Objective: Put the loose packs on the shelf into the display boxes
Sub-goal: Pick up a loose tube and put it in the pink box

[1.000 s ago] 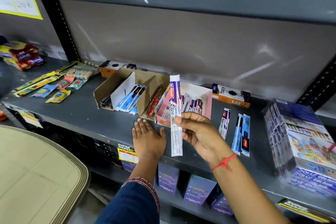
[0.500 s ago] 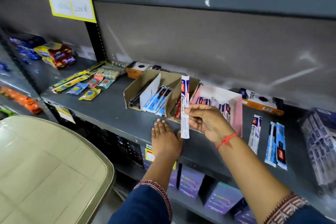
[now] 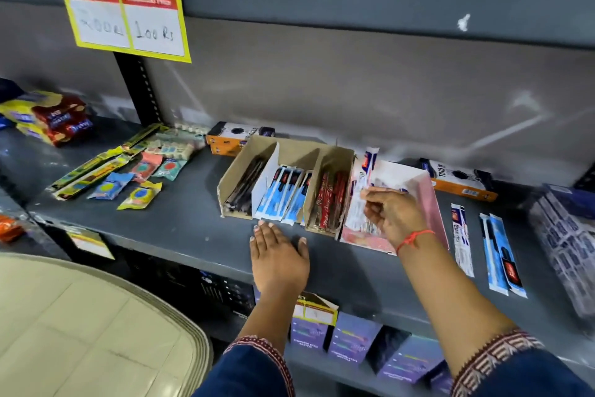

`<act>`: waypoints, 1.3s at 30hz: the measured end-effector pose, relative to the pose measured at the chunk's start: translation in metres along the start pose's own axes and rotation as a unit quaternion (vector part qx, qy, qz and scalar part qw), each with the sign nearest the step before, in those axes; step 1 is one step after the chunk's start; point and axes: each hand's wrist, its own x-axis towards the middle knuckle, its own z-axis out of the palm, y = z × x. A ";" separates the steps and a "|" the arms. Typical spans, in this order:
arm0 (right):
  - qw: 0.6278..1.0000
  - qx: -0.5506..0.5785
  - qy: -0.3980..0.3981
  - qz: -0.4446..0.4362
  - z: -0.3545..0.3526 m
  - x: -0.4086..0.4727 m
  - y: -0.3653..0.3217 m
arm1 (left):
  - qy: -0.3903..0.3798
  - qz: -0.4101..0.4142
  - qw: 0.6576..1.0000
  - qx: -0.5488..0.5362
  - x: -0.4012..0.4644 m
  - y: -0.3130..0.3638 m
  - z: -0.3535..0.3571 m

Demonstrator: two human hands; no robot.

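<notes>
Over pink box (image 3: 428, 200), right hand (image 3: 394, 214) gripping pack (image 3: 365, 184)

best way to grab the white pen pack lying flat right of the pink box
Pinch the white pen pack across its narrow width near the middle, from above. It lies flat, long and thin, clear of the blue packs, so its long edges are open to fingers.

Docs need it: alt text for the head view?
A right hand slides a white pen pack into a pink display box on a grey shelf; the left hand rests flat. More packs lie loose to the right.
</notes>
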 end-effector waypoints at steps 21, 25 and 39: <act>0.943 -0.308 0.124 -0.022 -0.017 0.061 0.017 | 0.006 0.016 1.000 -0.005 -0.001 -0.002 -0.001; 0.912 -0.385 0.134 -0.047 -0.017 0.063 0.022 | 0.011 0.015 1.000 -0.009 -0.002 -0.002 -0.002; 0.878 -0.450 0.139 -0.087 -0.029 0.068 0.015 | 0.024 0.013 1.000 -0.008 -0.003 0.000 -0.001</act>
